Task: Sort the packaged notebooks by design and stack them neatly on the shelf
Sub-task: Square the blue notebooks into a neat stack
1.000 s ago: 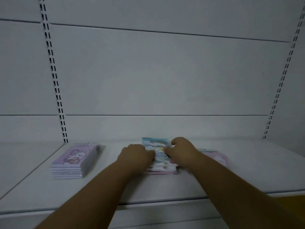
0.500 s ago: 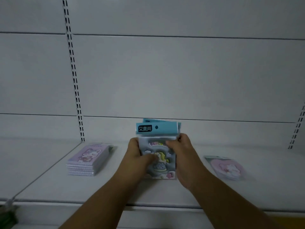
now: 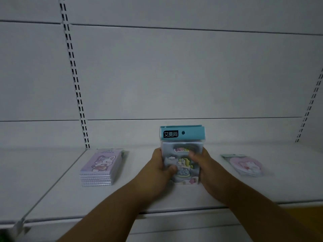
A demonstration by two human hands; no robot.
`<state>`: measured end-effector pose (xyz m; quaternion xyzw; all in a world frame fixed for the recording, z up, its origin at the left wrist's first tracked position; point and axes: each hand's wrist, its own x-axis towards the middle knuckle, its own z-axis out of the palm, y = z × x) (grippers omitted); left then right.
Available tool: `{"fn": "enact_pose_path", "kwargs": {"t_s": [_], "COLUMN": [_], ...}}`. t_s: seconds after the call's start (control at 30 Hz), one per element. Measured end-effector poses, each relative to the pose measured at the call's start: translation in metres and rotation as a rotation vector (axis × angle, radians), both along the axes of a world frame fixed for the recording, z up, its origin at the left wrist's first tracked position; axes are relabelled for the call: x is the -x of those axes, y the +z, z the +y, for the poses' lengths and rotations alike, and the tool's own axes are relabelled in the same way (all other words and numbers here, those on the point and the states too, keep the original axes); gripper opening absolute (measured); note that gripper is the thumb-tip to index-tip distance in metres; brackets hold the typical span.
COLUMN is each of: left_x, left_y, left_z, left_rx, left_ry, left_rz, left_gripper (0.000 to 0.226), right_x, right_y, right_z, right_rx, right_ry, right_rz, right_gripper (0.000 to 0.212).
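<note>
A bundle of unicorn notebooks (image 3: 182,154) with teal header cards stands upright on its bottom edge on the white shelf (image 3: 157,198). My left hand (image 3: 158,169) grips its left side, thumb across the cover. My right hand (image 3: 203,165) grips the right side. A neat stack of purple cat notebooks (image 3: 102,167) lies flat to the left. To the right lies a small pile of pink notebooks (image 3: 244,165) in clear wrap.
The shelf's front edge (image 3: 174,211) runs just below my wrists. White back panels carry slotted uprights (image 3: 75,81) on the left and far right. A seam joins a second shelf section at the left.
Both hands lifted the unicorn bundle off the flat pile and stood it upright on the shelf. The pink notebooks underneath came into sight on the right.
</note>
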<state>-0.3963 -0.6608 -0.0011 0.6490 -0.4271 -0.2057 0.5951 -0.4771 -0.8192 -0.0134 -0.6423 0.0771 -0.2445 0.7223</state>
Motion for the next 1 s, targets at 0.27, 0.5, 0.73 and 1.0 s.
{"fn": "enact_pose_path", "kwargs": {"t_s": [0.27,0.5,0.73,1.0], "left_x": [-0.007,-0.011,-0.04,-0.045], "left_y": [0.011,0.014,0.025,0.009], "left_z": [0.011,0.01,-0.005,-0.017], "left_rx": [-0.216,-0.247,-0.486,-0.722], "left_ry": [0.137,0.221,0.357,0.456], "left_rz": [-0.191,-0.265,-0.145,-0.429], "left_gripper": [0.028,0.031,0.024,0.043], "right_x": [0.023,0.022,-0.01,-0.029], "right_y": [0.016,0.015,0.037,0.025], "right_z": [-0.001,-0.014,-0.024,-0.031], "right_rx": [0.615,0.755,0.508,0.827], "right_ry": [-0.095,-0.248,-0.121,-0.184], "right_rz": [0.189,0.206,0.556,0.696], "right_gripper": [0.03,0.024,0.052,0.054]}}
